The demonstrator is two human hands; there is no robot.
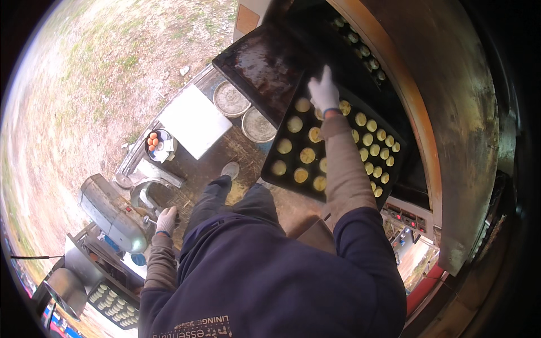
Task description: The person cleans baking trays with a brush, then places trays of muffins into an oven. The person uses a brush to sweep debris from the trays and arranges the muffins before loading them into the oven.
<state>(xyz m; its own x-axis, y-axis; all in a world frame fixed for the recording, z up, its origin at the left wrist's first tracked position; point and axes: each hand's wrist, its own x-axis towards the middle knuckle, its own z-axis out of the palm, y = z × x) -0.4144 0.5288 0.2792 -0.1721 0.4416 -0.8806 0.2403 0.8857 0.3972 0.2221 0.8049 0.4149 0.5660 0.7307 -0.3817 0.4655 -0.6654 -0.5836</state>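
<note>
My right hand (324, 92), in a white glove, is over the far edge of a black baking tray (267, 175), with one finger stretched out. Whether it grips the tray rim is unclear. Rows of round, pale yellow pastries (307, 155) sit on the tray, which lies at the mouth of a deck oven (458, 126). My forearm hides some of them. Low on the left, my left hand (168, 219), also gloved, is beside the lever of a stand mixer (112, 211). Its fingers look curled, but their grip is hard to make out.
A stained dark metal sheet (264, 69) adjoins the tray. More pastries (364, 50) lie deeper in the oven. Beyond my feet are a white board (195, 120), two round lidded containers (231, 99), and a bowl with several eggs (153, 141). Another loaded tray (113, 306) stands lower left.
</note>
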